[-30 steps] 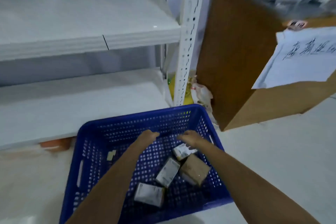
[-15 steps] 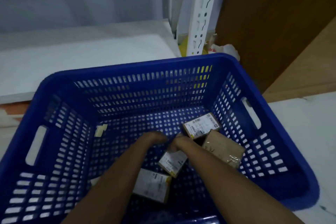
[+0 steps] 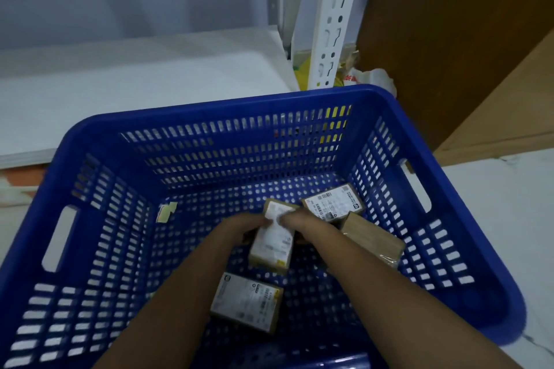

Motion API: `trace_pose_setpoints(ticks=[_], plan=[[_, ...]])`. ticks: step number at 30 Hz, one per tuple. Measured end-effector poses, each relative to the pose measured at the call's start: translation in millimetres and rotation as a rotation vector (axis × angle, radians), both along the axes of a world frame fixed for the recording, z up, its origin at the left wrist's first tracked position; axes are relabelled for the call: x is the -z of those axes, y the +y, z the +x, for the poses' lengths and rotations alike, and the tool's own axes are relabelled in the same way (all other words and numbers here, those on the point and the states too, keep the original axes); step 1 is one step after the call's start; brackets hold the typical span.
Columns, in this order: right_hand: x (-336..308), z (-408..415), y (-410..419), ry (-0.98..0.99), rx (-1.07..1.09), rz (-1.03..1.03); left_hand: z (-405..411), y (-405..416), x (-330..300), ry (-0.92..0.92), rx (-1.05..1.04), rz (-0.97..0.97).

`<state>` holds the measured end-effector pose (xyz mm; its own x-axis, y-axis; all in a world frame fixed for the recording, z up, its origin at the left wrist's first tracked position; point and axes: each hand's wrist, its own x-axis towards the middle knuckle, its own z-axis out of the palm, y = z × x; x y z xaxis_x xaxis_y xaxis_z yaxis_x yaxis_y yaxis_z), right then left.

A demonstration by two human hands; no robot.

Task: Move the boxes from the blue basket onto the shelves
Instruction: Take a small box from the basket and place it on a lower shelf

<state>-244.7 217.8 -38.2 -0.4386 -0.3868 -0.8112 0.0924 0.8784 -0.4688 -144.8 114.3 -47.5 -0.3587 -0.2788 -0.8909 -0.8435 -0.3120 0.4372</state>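
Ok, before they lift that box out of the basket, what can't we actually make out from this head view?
- Fingertips of the left hand and right hand: hidden by the held box.
- Label text on the held box and the near box: blurred, unreadable.
- Far labelled box: print too small to read.
- Plain brown box: partly covered by the right forearm.
- Blue basket: near rim cut off by the bottom edge.
- Upper shelves: out of frame.

Both bare forearms reach toward 12 o'clock; the left hand (image 3: 248,226) and right hand (image 3: 295,220) meet, fingers curled, gripping 1 box (image 3: 271,244) between them.
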Motion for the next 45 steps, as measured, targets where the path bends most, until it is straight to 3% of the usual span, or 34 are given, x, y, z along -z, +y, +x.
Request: trace_pose_setpoints(ticks=[4, 9, 14, 24, 28, 33, 37, 40, 43, 45], plan=[[-74.0, 3.8, -6.0, -0.046, 0.105, -0.094, 14.3, -15.7, -73.0, 0.115, -0.195, 0.039], [-237.1, 7.8, -6.2, -0.085, 0.143, -0.158, 24.1, -15.8, -237.2, 0.236, -0.241, -0.025], [-435.4, 3.3, -7.3, -0.067, 0.169, -0.208, 23.4, -23.4, -435.7, 0.314, -0.128, -0.088], [-808.7, -26.9, 9.1, -0.147, 0.122, -0.281, 2.9, -11.0, -820.9, 0.364, 0.275, -0.543], [-916.8, -36.7, 25.4, -0.064, 0.046, -0.463, -1.5, -6.8, -939.0, 0.379, 0.235, -0.657], [-1011.3, -52.3, 38.7, -0.170, 0.237, -0.763, 14.3, -11.7, -1041.0, 0.436, 0.014, -0.525], [-1059.3, -57.4, 40.6, -0.238, 0.186, -0.964, 20.1, -4.3, -1089.3, 0.572, -0.079, -0.308], [-1079.4, -58.1, 38.8, -0.288, 0.180, -1.075, 22.8, 3.1, -1107.7, 0.671, -0.132, -0.262], [-1091.4, -57.6, 38.0, -0.208, 0.105, -1.084, 31.8, 4.5, -1119.5, 0.685, -0.100, -0.256], [-1098.0, -56.2, 36.1, -0.088, -0.021, -1.070, 38.7, 6.0, -1125.0, 0.590, 0.019, -0.313]])
